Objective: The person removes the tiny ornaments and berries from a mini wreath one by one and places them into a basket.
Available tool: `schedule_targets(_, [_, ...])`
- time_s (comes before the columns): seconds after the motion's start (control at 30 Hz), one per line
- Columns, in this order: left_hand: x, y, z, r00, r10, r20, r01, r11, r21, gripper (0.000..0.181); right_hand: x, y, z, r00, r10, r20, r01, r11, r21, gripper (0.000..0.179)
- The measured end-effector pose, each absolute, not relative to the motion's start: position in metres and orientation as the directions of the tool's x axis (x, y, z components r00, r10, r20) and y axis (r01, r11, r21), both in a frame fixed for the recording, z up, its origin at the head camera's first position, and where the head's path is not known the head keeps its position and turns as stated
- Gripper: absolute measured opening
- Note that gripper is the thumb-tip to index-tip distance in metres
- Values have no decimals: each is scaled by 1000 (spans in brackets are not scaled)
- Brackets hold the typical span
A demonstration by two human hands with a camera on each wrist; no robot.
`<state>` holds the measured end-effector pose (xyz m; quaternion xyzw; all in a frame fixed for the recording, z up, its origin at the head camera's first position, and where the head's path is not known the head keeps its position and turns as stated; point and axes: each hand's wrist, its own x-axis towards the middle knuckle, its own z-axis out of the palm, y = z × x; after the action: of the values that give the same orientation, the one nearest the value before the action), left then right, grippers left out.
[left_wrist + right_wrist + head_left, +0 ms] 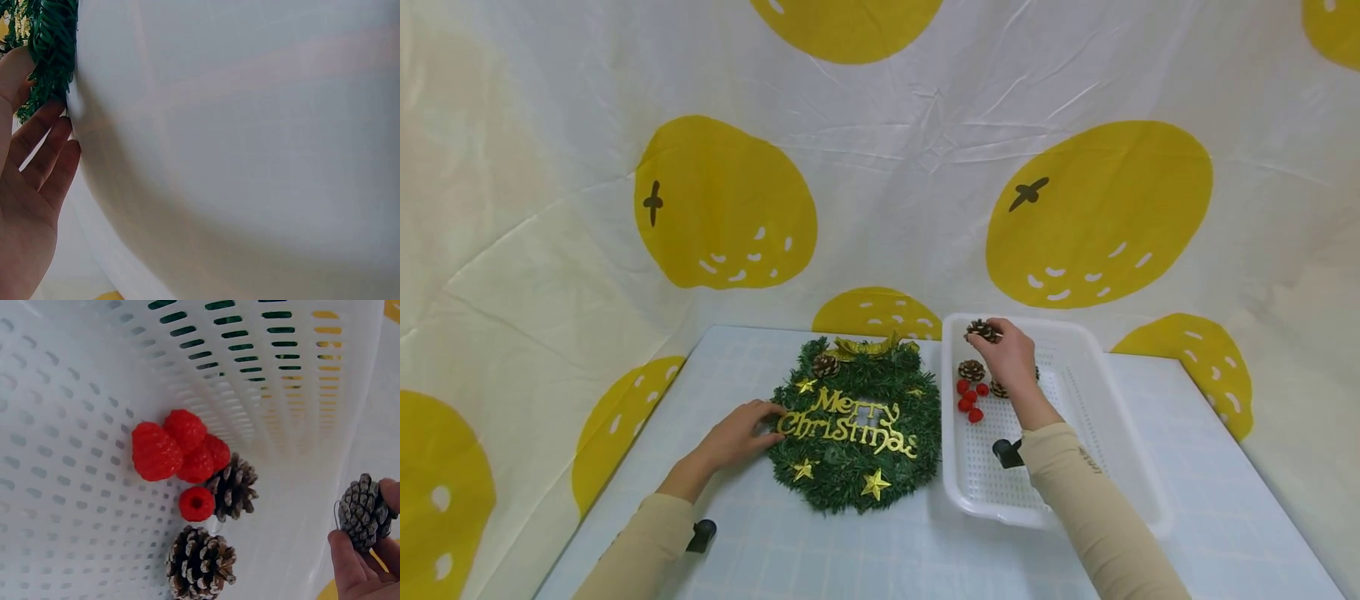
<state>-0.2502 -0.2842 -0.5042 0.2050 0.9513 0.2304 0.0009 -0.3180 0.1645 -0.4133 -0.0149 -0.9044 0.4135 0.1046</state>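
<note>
A green Christmas wreath (856, 467) lies flat on the table, with gold "Merry Christmas" lettering (838, 429), gold stars and a pinecone (825, 365) near its top left. My left hand (741, 435) rests at the wreath's left edge, touching the greenery; in the left wrist view its lower fingers (44, 153) look fairly straight. Up over the far left of the white basket (1112, 417), my right hand (1011, 358) pinches a pinecone (362, 512) between thumb and fingers. A thin wire loop shows at that pinecone's side.
Inside the basket are red berries (156, 452) in a cluster and more pinecones (199, 565). The basket stands close beside the wreath's right edge. A gold ribbon (868, 347) crosses the wreath's top. Behind the table hangs a white curtain (910, 208) with yellow fruit prints.
</note>
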Motion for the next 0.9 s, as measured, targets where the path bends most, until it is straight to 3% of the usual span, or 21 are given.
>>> schedule_targets(0.9, [-249,-284,-502,-912,398,99,398,801,446,40,-329,185,-441,-992,64,112,-22,774,-633,51])
